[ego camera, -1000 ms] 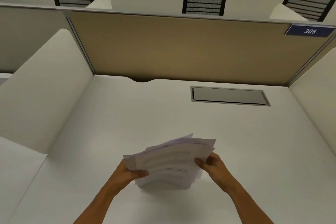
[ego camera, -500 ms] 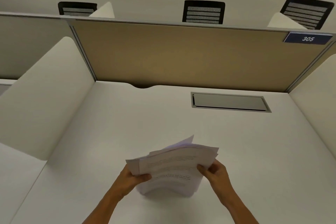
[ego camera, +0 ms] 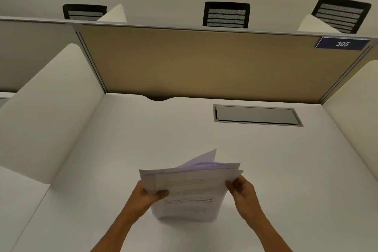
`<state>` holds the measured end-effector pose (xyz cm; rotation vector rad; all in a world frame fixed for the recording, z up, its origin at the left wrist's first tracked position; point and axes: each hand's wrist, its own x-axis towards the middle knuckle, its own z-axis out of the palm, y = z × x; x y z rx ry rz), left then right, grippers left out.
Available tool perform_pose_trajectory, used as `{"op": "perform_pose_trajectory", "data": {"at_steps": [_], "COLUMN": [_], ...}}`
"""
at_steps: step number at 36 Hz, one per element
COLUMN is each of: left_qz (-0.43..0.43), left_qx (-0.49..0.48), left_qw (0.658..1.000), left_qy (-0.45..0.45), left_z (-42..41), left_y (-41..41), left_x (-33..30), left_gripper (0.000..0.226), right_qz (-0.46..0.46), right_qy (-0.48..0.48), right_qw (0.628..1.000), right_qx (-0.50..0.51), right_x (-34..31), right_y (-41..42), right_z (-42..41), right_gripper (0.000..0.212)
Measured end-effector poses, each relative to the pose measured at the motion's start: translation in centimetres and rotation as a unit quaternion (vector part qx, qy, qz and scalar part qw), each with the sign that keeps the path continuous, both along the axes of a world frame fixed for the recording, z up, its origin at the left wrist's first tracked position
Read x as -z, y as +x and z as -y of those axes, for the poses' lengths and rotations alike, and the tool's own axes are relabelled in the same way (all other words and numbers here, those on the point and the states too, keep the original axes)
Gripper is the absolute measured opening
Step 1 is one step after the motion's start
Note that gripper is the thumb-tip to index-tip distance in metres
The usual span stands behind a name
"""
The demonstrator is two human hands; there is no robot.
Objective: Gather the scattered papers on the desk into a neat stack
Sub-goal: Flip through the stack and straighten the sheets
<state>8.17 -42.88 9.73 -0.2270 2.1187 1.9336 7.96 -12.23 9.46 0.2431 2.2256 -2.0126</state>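
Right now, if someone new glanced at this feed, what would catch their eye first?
First, the bundle of papers held upright over the white desk near the bottom centre, its top edges still fanned unevenly. The left hand and right hand each grip one side. Next, the tan partition behind the desk, with a blue sign reading 305 at its upper right.

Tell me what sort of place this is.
Likely a study carrel in a library or shared office: a desk walled by a tan divider panel, a numbered sign reading 305, and mesh chair backs behind.
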Motion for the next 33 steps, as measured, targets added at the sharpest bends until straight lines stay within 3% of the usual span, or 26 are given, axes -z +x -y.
{"op": "perform_pose_trajectory", "data": {"at_steps": [4, 9, 15, 23, 26, 33], "left_qz": [-0.013, 0.011, 0.007, -0.007, 0.000, -0.006], "left_qx": [-0.007, 0.052, 0.038, 0.028, 0.048, 0.040], "left_qw": [1.000, 0.998, 0.999, 0.999, 0.998, 0.999], "left_qy": [0.025, 0.024, 0.008, 0.044, 0.041, 0.033], "left_z": [-0.2, -1.2, -2.2, -2.1, -2.1, -1.4], "left_y": [-0.1, -0.2, -0.3, -0.6, -0.5, -0.9], "left_x": [-0.5, -0.6, 0.0, -0.3, -0.3, -0.4], "left_gripper": [0.049, 0.051, 0.043, 0.058, 0.054, 0.037], "right_qz": [-0.026, 0.008, 0.028, 0.019, 0.030, 0.036], "right_qy": [-0.021, -0.043, -0.003, -0.054, -0.068, -0.052], "right_qw": [0.999, 0.999, 0.999, 0.998, 0.997, 0.997], "right_qx": [0.031, 0.006, 0.017, 0.000, -0.013, -0.034], "right_x": [-0.5, 0.2, 0.5, -0.2, 0.1, -0.5], "right_y": [0.0, 0.3, 0.4, 0.4, 0.5, -0.3], "right_z": [-0.2, -0.4, 0.2, -0.2, -0.8, -1.5], "right_gripper": [0.043, 0.035, 0.019, 0.024, 0.031, 0.025]}}
